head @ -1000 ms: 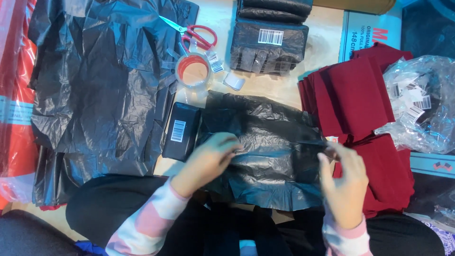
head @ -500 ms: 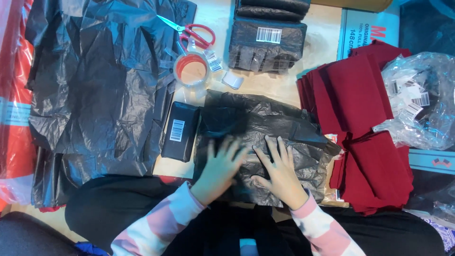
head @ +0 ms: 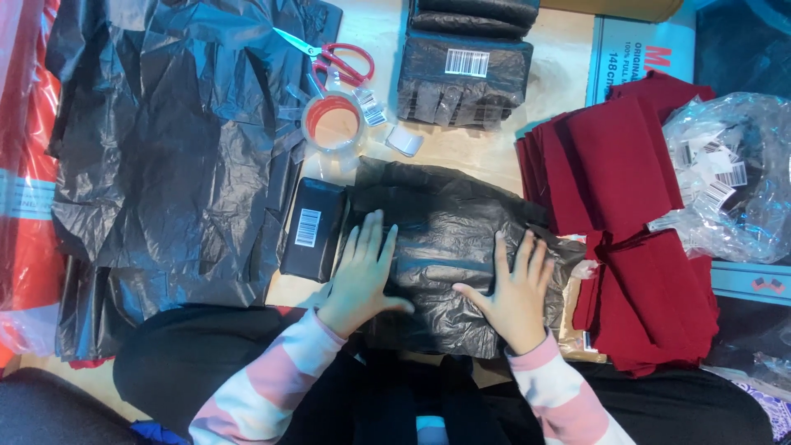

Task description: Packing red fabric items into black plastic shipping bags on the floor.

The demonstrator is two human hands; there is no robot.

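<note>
Head view: both hands' fingers (head: 369, 239) spread flat, ungripping, on black plastic bag (head: 449, 247).

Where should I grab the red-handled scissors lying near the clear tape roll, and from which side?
Take the red-handled scissors by the two red finger loops, coming in from the right. The loops point right toward the stack of wrapped black parcels and lie in the open on the table, while the closed blades point left over the large crumpled black plastic sheet. The clear tape roll sits just below.
</note>
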